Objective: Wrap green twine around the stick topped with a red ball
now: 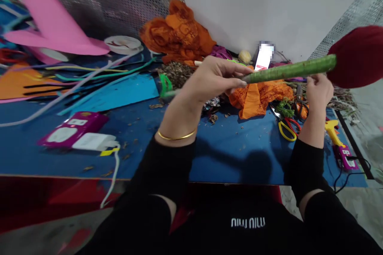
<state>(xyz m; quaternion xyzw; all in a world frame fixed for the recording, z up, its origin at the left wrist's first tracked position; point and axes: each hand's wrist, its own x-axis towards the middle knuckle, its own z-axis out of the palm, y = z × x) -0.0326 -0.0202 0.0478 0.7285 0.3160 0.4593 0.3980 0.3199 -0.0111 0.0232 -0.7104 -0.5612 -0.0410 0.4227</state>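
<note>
A stem wrapped in green tape (290, 71) is held up slantwise above the table, with a large dark red, fuzzy-looking ball (356, 57) at its right end. My left hand (214, 75) pinches the thin left end of the stem between thumb and fingers. Close to the ball, partly behind and below the stem, is my right hand (320, 91), its fingers curled closed. The stem hides its fingertips, so what they grip cannot be made out. Crumpled orange cloth (260, 95) lies beneath the stem, between the hands.
Yellow-and-red-handled scissors (287, 129) and a yellow glue gun (333, 132) lie at right. A purple power strip (74, 129) with a white charger stands at left, near pipe cleaners and blue sheet (119, 95). A lit phone (263, 56) leans behind. Dry bits litter the blue table (221, 159).
</note>
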